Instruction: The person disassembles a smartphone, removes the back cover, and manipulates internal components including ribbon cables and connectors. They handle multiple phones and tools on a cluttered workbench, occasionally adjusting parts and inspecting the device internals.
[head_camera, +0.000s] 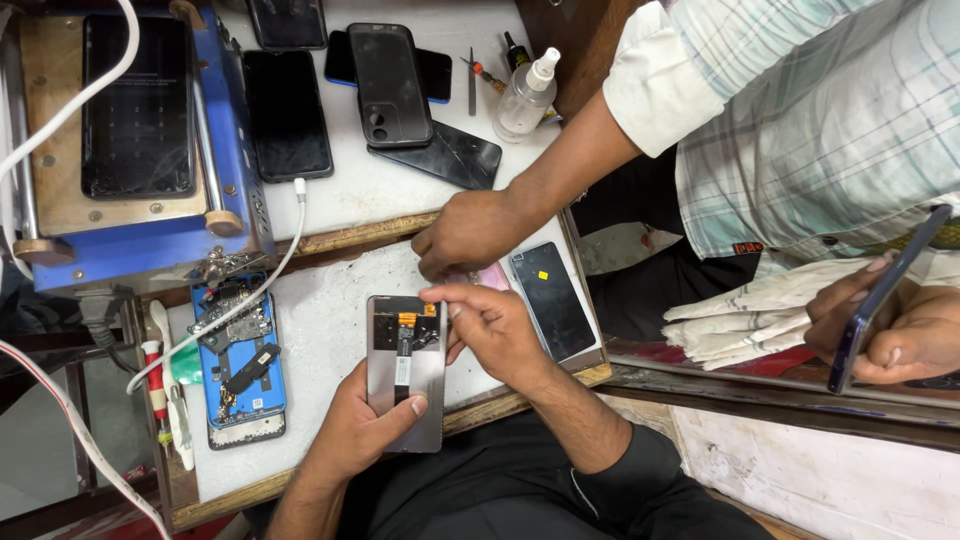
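Observation:
My left hand (362, 425) grips the lower end of a grey phone display panel (405, 372), back side up, with a black flex cable and an orange tab near its top. My right hand (492, 328) pinches at the panel's upper right corner with thumb and forefinger. Just above, another person's hand (468, 232) rests on the white work mat (320, 340), touching something small and pink. That person, in a checked shirt, holds a dark phone (885, 295) in the other hand at the far right.
A black phone (553, 300) lies right of the panel. An opened phone with a blue frame (238, 350) lies at left beside a red-handled tool (155, 385). A blue screen-separator machine (130, 140), several dark phones and a spray bottle (522, 98) sit further back.

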